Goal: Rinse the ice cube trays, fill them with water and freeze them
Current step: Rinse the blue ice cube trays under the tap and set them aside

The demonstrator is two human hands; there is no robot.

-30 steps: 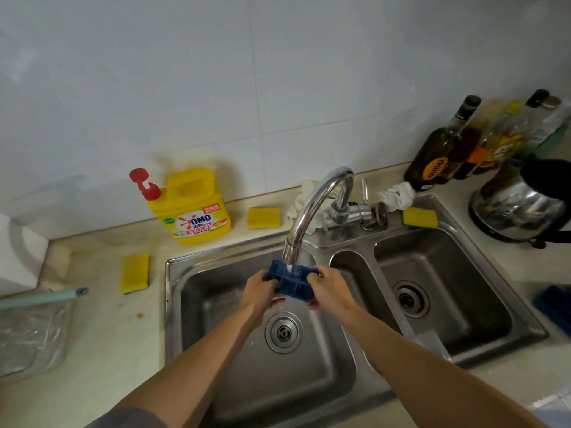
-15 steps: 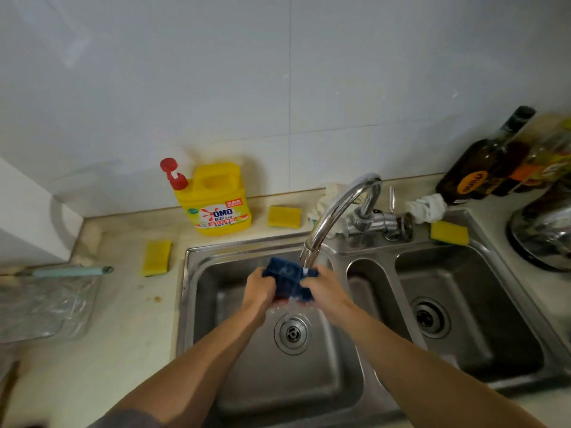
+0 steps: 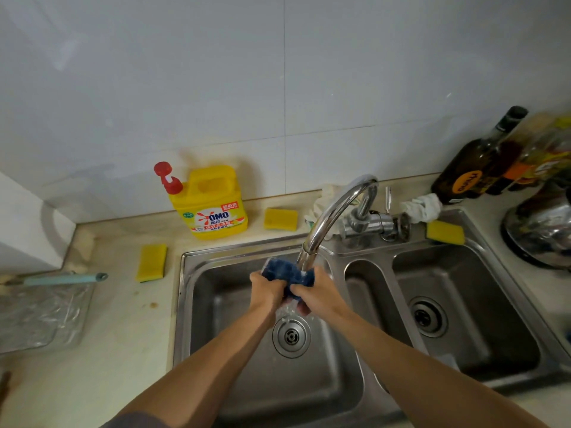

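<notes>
Blue ice cube tray at frame centre, under running faucet, over left sink basin. Left hand and right hand both gripping it. Rinsing appearing underway; filling, freezing still remaining.

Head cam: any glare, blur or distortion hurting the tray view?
Head view: wide-angle bending, dark bottle leans at the right edge; glare streaks on faucet and kettle; blue ice cube tray soft, partly hidden by left hand, right hand and running water.
</notes>
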